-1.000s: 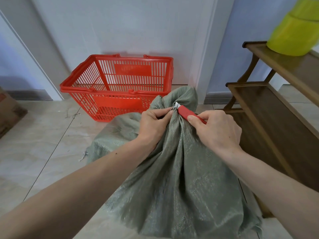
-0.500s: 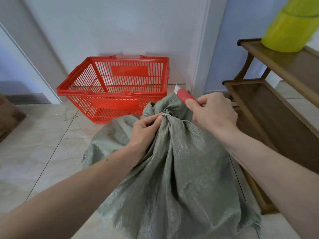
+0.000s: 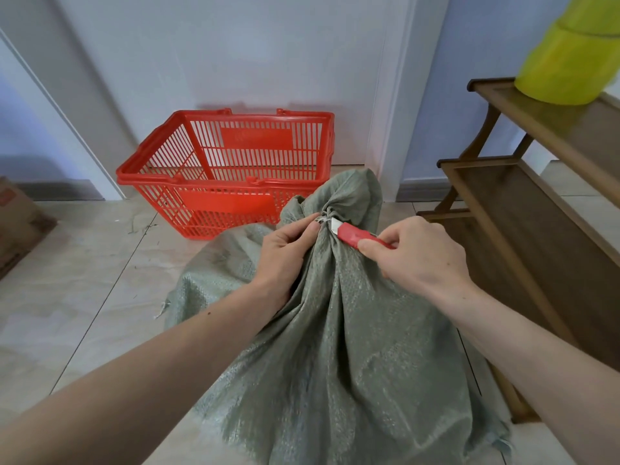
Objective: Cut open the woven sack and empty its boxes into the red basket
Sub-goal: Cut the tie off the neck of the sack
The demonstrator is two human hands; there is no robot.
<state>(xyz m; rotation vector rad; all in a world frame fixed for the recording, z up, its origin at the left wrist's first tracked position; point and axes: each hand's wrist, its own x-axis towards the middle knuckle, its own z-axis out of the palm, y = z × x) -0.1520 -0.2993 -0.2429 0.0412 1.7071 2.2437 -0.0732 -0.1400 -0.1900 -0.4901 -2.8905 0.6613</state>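
- red basket (image 3: 231,169) sits on the floor against the white wall (image 3: 235,55), behind the sack and to its left; what shows of its inside through the slats is bare, both handles folded down on the rim
- woven sack (image 3: 342,347), grey-green, stands upright on the tile floor (image 3: 67,297) in front of the basket, nearest the camera; neck gathered and bound shut with a pale tie (image 3: 327,217), a tuft of fabric bunched above the tie
- sack contents hidden, no boxes visible; the cloth bulges low on the side toward the basket
- left hand (image 3: 285,256) is closed around the gathered neck just below the tie, thumb and forefinger pinching the fabric right at the knot
- right hand (image 3: 416,260) is clenched around a red utility knife (image 3: 355,237), forefinger tip pressed on top of the red body
- knife's short silver blade points at the tie, tip touching or just beside it, cannot tell whether it has bitten in
- the two hands are close together, either side of the sack neck, knife bridging the gap between them
- wooden shelf unit (image 3: 523,236) stands to the right of the sack, its lower tier touching or just beside the fabric
- yellow-green container (image 3: 567,58) stands on the shelf's top tier, contents not visible
- cardboard box (image 3: 16,226) sits at the far left edge, well apart from the sack, only part in view
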